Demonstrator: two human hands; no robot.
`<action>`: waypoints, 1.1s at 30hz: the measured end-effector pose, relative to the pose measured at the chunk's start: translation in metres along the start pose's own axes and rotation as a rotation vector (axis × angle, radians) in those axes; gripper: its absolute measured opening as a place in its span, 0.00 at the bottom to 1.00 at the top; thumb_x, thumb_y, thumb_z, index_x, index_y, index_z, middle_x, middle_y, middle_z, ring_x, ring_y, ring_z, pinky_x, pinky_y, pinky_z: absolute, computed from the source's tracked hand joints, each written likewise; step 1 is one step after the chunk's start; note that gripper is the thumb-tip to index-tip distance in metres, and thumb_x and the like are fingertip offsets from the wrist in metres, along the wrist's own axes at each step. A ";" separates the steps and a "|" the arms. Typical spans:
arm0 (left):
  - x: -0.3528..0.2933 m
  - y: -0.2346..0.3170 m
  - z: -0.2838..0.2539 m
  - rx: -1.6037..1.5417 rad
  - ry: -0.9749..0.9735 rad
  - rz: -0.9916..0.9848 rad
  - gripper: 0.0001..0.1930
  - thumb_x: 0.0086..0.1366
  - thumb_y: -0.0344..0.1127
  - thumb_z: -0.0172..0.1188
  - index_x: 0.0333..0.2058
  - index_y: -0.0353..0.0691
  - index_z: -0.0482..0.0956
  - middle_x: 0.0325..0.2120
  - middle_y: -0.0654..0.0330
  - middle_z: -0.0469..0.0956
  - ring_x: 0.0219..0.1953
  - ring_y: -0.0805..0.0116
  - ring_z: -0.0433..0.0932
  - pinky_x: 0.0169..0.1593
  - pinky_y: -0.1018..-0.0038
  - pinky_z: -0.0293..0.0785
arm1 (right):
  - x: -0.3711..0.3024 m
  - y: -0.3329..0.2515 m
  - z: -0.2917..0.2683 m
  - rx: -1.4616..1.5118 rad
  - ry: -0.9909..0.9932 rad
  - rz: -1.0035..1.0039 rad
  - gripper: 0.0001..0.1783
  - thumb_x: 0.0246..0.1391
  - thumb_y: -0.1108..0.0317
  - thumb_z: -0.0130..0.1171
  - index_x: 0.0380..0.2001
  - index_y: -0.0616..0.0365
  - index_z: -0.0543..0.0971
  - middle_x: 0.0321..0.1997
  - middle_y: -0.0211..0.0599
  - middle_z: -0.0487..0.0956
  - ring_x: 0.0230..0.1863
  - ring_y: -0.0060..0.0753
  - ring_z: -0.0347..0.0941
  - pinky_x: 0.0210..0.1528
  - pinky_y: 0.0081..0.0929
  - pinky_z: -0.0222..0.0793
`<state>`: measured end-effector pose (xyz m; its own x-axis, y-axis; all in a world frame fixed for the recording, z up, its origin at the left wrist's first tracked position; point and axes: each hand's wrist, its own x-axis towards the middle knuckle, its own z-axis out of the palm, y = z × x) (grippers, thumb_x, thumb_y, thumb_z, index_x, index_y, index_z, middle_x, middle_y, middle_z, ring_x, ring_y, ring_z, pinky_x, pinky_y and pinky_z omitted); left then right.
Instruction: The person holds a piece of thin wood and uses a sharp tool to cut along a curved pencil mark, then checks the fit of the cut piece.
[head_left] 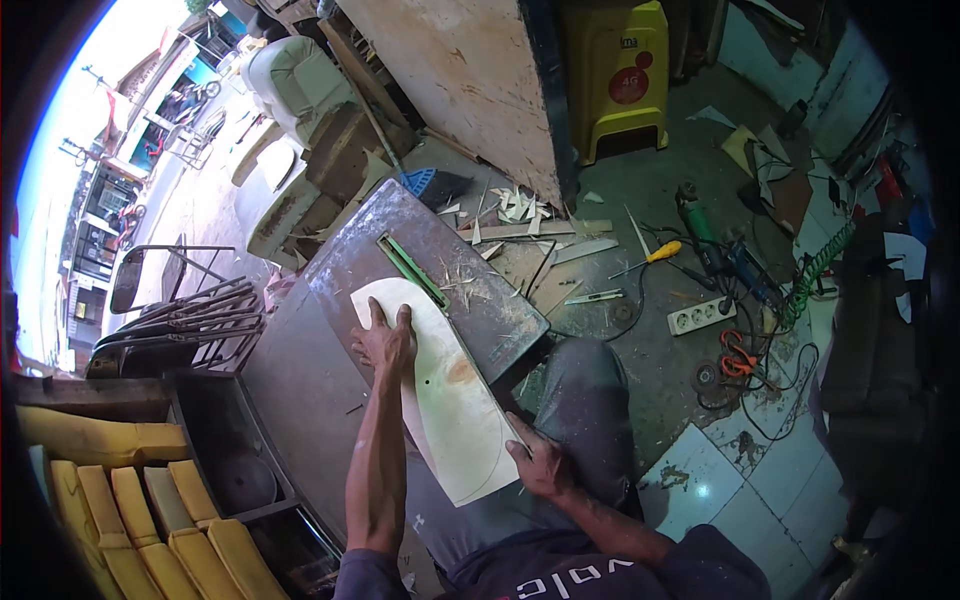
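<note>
A pale, thin plywood panel [445,390] with a rounded far end lies aslant over my lap and the near side of a low worktable [420,220]. A small dark hole, a brownish stain and a curved drawn line near its lower corner mark its face. At the panel's upper left edge, my left hand [385,340] holds on, with a finger and the thumb on the face. My right hand [540,462] grips the lower right edge, thumb on top and the other fingers partly hidden. Just past the rounded end, a long green bar-like thing [412,268] lies on the worktable among shavings.
Wood offcuts [520,207] litter the floor beyond the worktable. To the right are a yellow-handled screwdriver [662,251], a green power tool [697,215], a power strip [700,316] and tangled cords. Yellow cushions [140,510] sit lower left; a yellow stool [625,85] stands behind.
</note>
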<state>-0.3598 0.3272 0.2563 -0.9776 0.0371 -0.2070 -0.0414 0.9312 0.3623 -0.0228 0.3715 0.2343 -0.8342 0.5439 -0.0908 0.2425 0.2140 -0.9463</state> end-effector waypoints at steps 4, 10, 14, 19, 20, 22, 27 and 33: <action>0.014 0.000 0.001 0.015 0.026 -0.013 0.45 0.61 0.70 0.60 0.74 0.66 0.58 0.66 0.34 0.55 0.70 0.24 0.51 0.70 0.35 0.52 | 0.017 -0.009 -0.004 -0.025 -0.008 0.067 0.25 0.68 0.63 0.54 0.64 0.62 0.75 0.54 0.61 0.80 0.50 0.66 0.78 0.54 0.46 0.75; 0.018 0.004 0.005 0.047 0.032 -0.032 0.46 0.61 0.71 0.59 0.75 0.68 0.56 0.66 0.35 0.56 0.69 0.28 0.54 0.70 0.38 0.51 | 0.027 0.005 0.000 -0.023 0.108 -0.128 0.24 0.68 0.64 0.52 0.64 0.62 0.75 0.42 0.61 0.80 0.39 0.64 0.76 0.43 0.51 0.74; 0.019 0.007 0.004 0.043 0.027 -0.044 0.46 0.62 0.71 0.58 0.75 0.67 0.56 0.64 0.36 0.57 0.69 0.29 0.54 0.70 0.39 0.51 | 0.033 -0.001 -0.005 -0.006 0.065 -0.036 0.24 0.68 0.64 0.52 0.64 0.60 0.75 0.45 0.58 0.81 0.39 0.63 0.76 0.45 0.50 0.74; 0.028 0.004 0.005 0.059 0.047 -0.042 0.46 0.62 0.71 0.58 0.75 0.67 0.56 0.63 0.36 0.58 0.68 0.29 0.55 0.70 0.38 0.52 | 0.037 0.000 -0.003 -0.011 0.051 0.001 0.24 0.68 0.64 0.53 0.64 0.58 0.75 0.47 0.55 0.82 0.41 0.62 0.76 0.46 0.49 0.75; 0.029 0.006 0.005 0.060 0.046 -0.042 0.46 0.62 0.71 0.58 0.75 0.66 0.56 0.63 0.36 0.58 0.68 0.29 0.55 0.69 0.38 0.52 | 0.039 0.000 -0.002 -0.007 0.069 -0.018 0.24 0.68 0.63 0.53 0.64 0.58 0.75 0.46 0.56 0.82 0.41 0.62 0.76 0.46 0.49 0.75; 0.033 0.006 0.005 0.061 0.048 -0.042 0.46 0.62 0.71 0.59 0.75 0.66 0.56 0.63 0.35 0.58 0.68 0.28 0.55 0.69 0.37 0.53 | 0.042 0.000 0.000 0.001 0.086 -0.042 0.24 0.68 0.63 0.54 0.65 0.57 0.75 0.44 0.57 0.81 0.41 0.62 0.76 0.46 0.49 0.74; 0.037 0.008 0.003 0.058 0.051 -0.043 0.46 0.62 0.70 0.59 0.75 0.66 0.56 0.63 0.35 0.57 0.68 0.28 0.55 0.69 0.36 0.53 | 0.049 -0.005 -0.004 0.003 -0.020 0.082 0.24 0.69 0.63 0.53 0.64 0.61 0.75 0.58 0.55 0.80 0.53 0.59 0.79 0.56 0.43 0.74; 0.042 0.011 0.001 0.052 0.053 -0.049 0.45 0.62 0.70 0.59 0.75 0.66 0.56 0.63 0.34 0.57 0.68 0.27 0.55 0.69 0.36 0.52 | 0.058 -0.007 -0.004 -0.010 -0.027 0.099 0.24 0.68 0.63 0.54 0.64 0.60 0.75 0.54 0.57 0.81 0.51 0.60 0.79 0.54 0.45 0.75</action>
<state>-0.4011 0.3391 0.2507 -0.9842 -0.0269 -0.1747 -0.0801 0.9489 0.3051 -0.0710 0.4053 0.2367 -0.8190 0.5407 -0.1920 0.3292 0.1688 -0.9291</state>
